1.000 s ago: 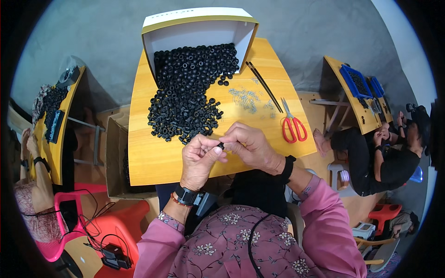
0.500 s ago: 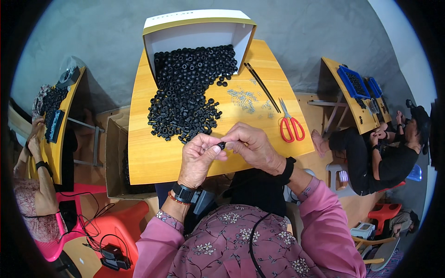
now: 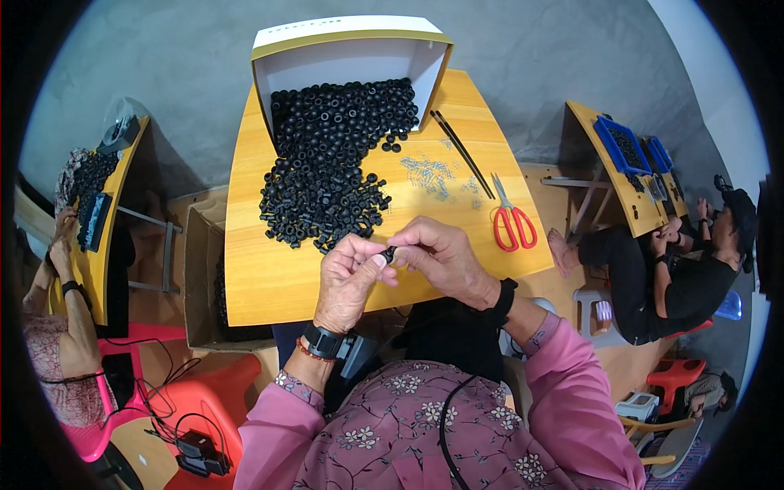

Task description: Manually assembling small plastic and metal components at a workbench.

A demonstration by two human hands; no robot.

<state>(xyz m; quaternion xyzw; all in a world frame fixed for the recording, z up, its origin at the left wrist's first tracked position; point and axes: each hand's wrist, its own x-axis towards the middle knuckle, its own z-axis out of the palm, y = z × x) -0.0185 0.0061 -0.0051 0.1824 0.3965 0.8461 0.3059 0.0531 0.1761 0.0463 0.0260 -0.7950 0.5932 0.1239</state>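
Above the near edge of the yellow wooden table (image 3: 269,278), the left hand (image 3: 347,282) and the right hand (image 3: 445,261) meet. Between their fingertips sits one small black rubber ring (image 3: 389,255). Both hands pinch this ring: the left thumb and forefinger press on it from the left, the right thumb and forefinger from the right. The remaining fingers of each hand are curled in.

Just beyond the hands, a large heap of black rubber rings (image 3: 327,175) covers the middle of the table. The heap spills out of a white cardboard box (image 3: 347,53) that stands tipped at the far edge.

To the right of the heap lies a scatter of small metal parts (image 3: 429,171). Two thin dark rods (image 3: 461,153) lie side by side, slanting from the box toward the red-handled scissors (image 3: 512,222). The scissors rest near the right table edge, well apart from the hands.

An open brown carton (image 3: 204,286) stands on the floor, just beside the left table edge.
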